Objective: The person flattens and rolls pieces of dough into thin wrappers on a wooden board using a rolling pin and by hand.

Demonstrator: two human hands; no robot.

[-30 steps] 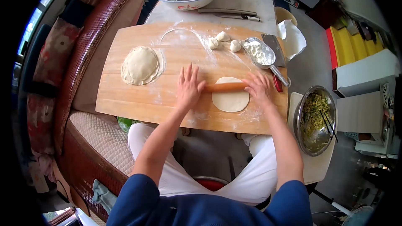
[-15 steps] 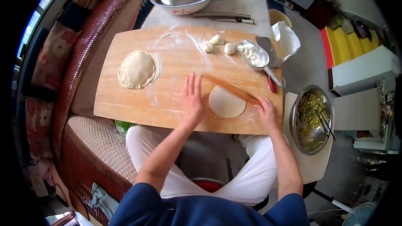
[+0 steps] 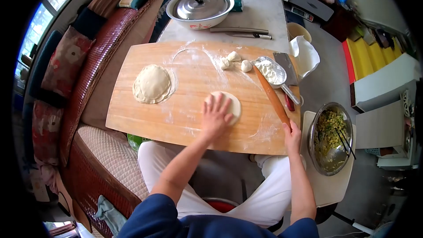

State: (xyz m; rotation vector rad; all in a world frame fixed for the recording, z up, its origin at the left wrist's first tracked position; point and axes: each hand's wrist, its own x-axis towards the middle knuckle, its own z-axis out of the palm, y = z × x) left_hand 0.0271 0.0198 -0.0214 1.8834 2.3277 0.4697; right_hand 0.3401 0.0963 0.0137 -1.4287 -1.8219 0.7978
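Observation:
My left hand (image 3: 216,115) lies spread over a flat round of dough (image 3: 235,108) at the middle of the wooden board (image 3: 185,119), covering part of it. The near end of a wooden rolling pin (image 3: 272,94) is in my closed right hand (image 3: 292,139) at the board's right side. The pin slants up and away, its far end close to small dough balls (image 3: 246,65). Beside it rests a metal scoop (image 3: 272,71) holding white flour. On the board's left lies a stack of rolled dough rounds (image 3: 152,83).
A cleaver (image 3: 285,66) lies at the board's right edge behind the scoop. To the right stands a steel bowl (image 3: 312,145) of chopped filling with chopsticks. Behind the board are a lidded basin (image 3: 200,9) and a knife (image 3: 249,35).
The rolling pin has left the dough and swung to the right in my right hand. My left hand has come down on the dough round, which has shifted left. The view has tilted slightly.

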